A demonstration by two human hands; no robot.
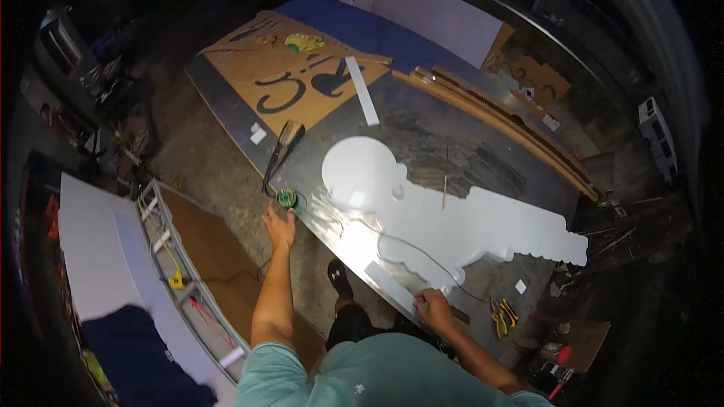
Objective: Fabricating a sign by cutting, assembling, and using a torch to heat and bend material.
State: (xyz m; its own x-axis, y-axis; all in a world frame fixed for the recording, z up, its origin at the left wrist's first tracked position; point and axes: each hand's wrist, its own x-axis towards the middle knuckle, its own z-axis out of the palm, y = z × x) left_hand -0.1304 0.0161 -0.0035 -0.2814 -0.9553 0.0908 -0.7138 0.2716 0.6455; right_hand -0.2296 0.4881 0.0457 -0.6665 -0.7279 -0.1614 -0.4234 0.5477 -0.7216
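The person's left hand [280, 231] is at a green spool [286, 197] on the desk [326, 122] edge; the right hand [435, 310] curls beside a pale strip [388, 282]. Whether either grip is clenched or released cannot be told. A white cut-out sheet [445, 227] lies flat beyond them.

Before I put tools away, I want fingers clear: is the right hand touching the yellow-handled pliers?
Apart. The head view shows tabletop visible between the right hand and the yellow-handled pliers.
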